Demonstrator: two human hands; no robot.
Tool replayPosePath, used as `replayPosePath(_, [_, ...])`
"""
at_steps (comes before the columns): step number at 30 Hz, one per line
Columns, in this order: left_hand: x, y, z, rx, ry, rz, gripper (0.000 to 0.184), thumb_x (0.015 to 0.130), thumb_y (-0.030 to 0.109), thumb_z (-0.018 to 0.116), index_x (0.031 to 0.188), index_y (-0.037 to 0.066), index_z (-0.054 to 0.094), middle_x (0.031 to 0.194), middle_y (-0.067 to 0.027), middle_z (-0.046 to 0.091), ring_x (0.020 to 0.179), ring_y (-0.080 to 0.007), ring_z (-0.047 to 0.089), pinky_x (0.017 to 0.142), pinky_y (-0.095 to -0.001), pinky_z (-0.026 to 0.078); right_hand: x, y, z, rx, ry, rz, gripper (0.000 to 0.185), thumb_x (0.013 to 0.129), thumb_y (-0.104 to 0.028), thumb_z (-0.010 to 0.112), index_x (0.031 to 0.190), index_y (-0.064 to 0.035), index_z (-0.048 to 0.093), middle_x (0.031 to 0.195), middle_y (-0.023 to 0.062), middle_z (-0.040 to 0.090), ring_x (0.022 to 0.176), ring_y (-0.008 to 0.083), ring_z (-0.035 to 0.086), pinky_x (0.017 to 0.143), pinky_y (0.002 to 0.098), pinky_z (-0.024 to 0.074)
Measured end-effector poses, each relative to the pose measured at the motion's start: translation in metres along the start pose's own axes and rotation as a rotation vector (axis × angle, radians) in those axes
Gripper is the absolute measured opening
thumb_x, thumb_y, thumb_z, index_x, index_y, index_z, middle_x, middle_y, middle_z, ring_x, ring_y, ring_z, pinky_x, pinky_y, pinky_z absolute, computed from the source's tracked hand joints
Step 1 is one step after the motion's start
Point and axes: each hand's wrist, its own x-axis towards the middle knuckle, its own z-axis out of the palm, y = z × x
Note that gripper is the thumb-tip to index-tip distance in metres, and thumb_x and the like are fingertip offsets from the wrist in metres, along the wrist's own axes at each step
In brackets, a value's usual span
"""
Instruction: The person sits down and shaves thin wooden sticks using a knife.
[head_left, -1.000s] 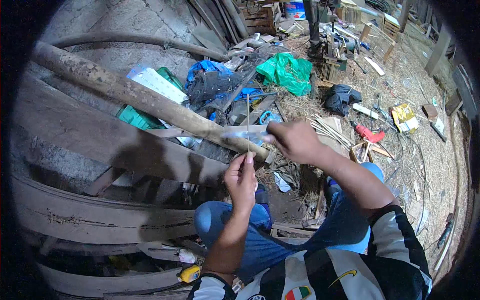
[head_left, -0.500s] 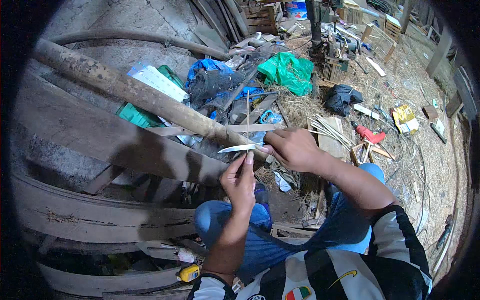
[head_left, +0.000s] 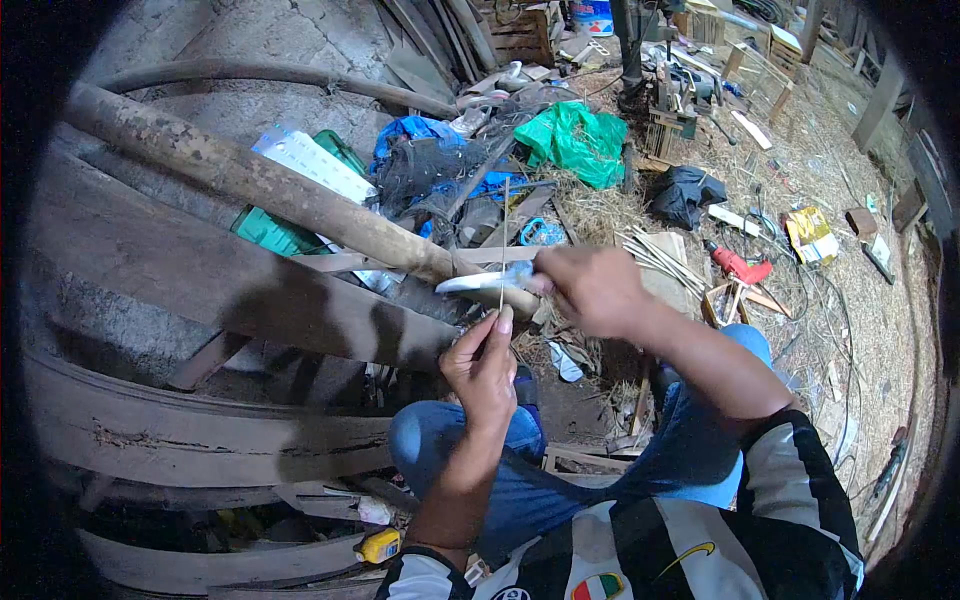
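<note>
My left hand (head_left: pixel 483 368) pinches the lower end of a thin wooden stick (head_left: pixel 505 220) between thumb and fingertips. The stick stands nearly upright in front of a round pole (head_left: pixel 250 185). Closed and slightly blurred, my right hand (head_left: pixel 598 292) grips a knife (head_left: pixel 466 284) whose pale blade points left. The blade crosses the stick just above my left fingertips; whether it touches the stick I cannot tell. Most of the knife's handle is hidden inside my right hand.
Wooden planks (head_left: pixel 210 420) lie at the left. A green plastic bag (head_left: pixel 575 145), a black bag (head_left: pixel 687 193), a bundle of thin sticks (head_left: pixel 660 262) and a red power drill (head_left: pixel 737 264) with its cord are on the straw-strewn ground. A yellow bottle (head_left: pixel 378 546) lies low down.
My right hand has shifted slightly up and right, and the knife has moved a little higher relative to my left fingertips. The stick and my left hand have moved slightly right.
</note>
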Motion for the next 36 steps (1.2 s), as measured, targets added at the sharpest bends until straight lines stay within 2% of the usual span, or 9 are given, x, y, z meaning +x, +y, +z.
replayPosePath(6, [0.002,0.001,0.003,0.068,0.043,-0.061,0.016,0.090,0.003,0.070,0.105,-0.003,0.072,0.059,0.0049,0.054,0.042,-0.0003,0.034,0.037,-0.0196,0.028,0.000,0.004,0.005,0.004,0.027,-0.005,0.025,0.095,-0.035,0.056,0.097,-0.0099,0.057,0.078,0.0127,0.066,0.072,0.0355,0.067,0.057,0.0485,0.0515])
replayPosePath(8, [-0.001,0.003,0.003,0.045,0.025,-0.054,0.016,0.090,0.003,0.070,0.105,-0.003,0.072,0.057,0.0052,0.053,0.042,-0.0004,0.033,0.037,-0.0196,0.027,0.000,0.019,0.011,-0.008,0.048,0.047,0.025,0.095,-0.035,0.055,0.097,-0.0108,0.057,0.078,0.0122,0.067,0.071,0.0360,0.067,0.057,0.0495,0.0508])
replayPosePath(9, [-0.004,0.002,0.001,0.044,0.029,-0.057,0.016,0.090,0.003,0.070,0.105,-0.003,0.072,0.057,0.0052,0.053,0.042,-0.0004,0.033,0.037,-0.0196,0.027,0.010,0.031,-0.004,-0.063,0.004,0.203,0.022,0.095,-0.035,0.055,0.098,-0.0126,0.057,0.079,0.0119,0.067,0.071,0.0368,0.067,0.057,0.0504,0.0509])
replayPosePath(13, [-0.001,0.002,0.003,0.030,0.022,-0.108,0.016,0.090,0.004,0.071,0.103,-0.004,0.071,0.055,0.0056,0.049,0.041,-0.0012,0.033,0.036,-0.0202,0.027,0.000,0.011,0.001,0.041,0.055,0.072,0.024,0.096,-0.037,0.054,0.098,-0.0137,0.057,0.080,0.0130,0.067,0.070,0.0381,0.066,0.058,0.0509,0.0507])
replayPosePath(17, [-0.001,0.000,0.001,0.059,0.028,-0.095,0.015,0.089,0.004,0.072,0.102,-0.005,0.071,0.054,0.0055,0.046,0.041,-0.0019,0.034,0.035,-0.0205,0.027,0.010,0.035,-0.008,-0.008,0.048,0.189,0.023,0.096,-0.036,0.054,0.098,-0.0134,0.057,0.080,0.0127,0.068,0.072,0.0389,0.066,0.059,0.0524,0.0503])
replayPosePath(24, [-0.003,0.000,0.001,0.093,-0.004,-0.098,0.013,0.088,0.002,0.073,0.100,-0.003,0.072,0.054,0.0049,0.047,0.040,-0.0026,0.034,0.036,-0.0211,0.027,0.007,0.038,-0.002,0.002,0.108,0.177,0.021,0.095,-0.035,0.054,0.095,-0.0136,0.058,0.079,0.0144,0.068,0.073,0.0397,0.066,0.060,0.0528,0.0498])
replayPosePath(28, [-0.002,-0.003,0.001,0.092,0.009,-0.119,0.014,0.088,0.002,0.073,0.101,-0.003,0.072,0.056,0.0050,0.050,0.040,-0.0020,0.034,0.036,-0.0209,0.027,0.017,0.049,-0.015,-0.017,0.023,0.307,0.026,0.096,-0.040,0.052,0.097,-0.0146,0.059,0.078,0.0150,0.067,0.072,0.0400,0.066,0.059,0.0528,0.0496])
replayPosePath(30, [0.000,-0.003,0.000,0.108,-0.002,-0.123,0.015,0.088,0.003,0.073,0.102,-0.003,0.072,0.056,0.0052,0.050,0.040,-0.0017,0.034,0.036,-0.0207,0.027,0.008,0.038,-0.003,-0.023,-0.014,0.178,0.029,0.099,-0.042,0.049,0.099,-0.0151,0.060,0.075,0.0168,0.067,0.070,0.0408,0.066,0.059,0.0545,0.0494])
replayPosePath(36, [0.000,-0.005,-0.004,0.097,-0.025,-0.117,0.014,0.088,0.006,0.075,0.100,-0.002,0.074,0.062,0.0042,0.057,0.043,-0.0009,0.037,0.039,-0.0213,0.028,0.019,0.081,-0.011,-0.061,0.043,0.415,0.036,0.101,-0.042,0.047,0.097,-0.0084,0.059,0.079,0.0186,0.065,0.076,0.0434,0.063,0.064,0.0534,0.0476])
